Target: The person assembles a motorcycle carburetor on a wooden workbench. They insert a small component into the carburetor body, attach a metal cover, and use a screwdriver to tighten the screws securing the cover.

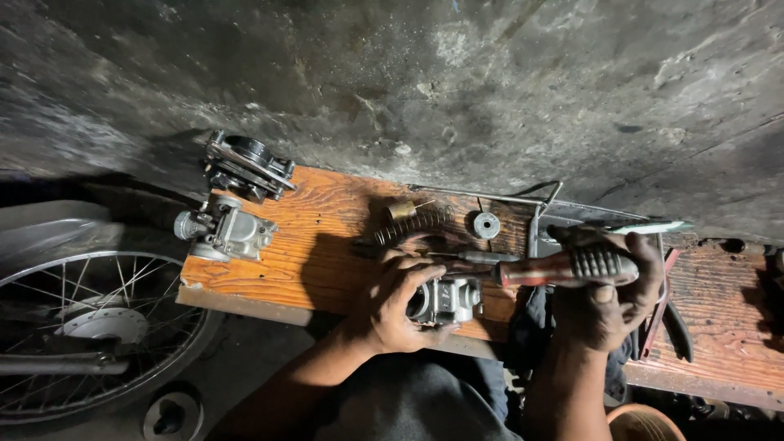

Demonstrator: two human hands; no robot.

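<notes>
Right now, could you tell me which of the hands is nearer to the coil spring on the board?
Left. The left hand sits just below the coil spring; the right hand is farther off, gripping the screwdriver.

Screwdriver (563, 268) handle red-brown and ribbed black; board (318, 237) orange, wavy-grained; carburetor (445, 300) silver-grey.

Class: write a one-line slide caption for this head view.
Left hand steadies a metal carburettor part on the wooden board; right hand drives a screwdriver.
</notes>
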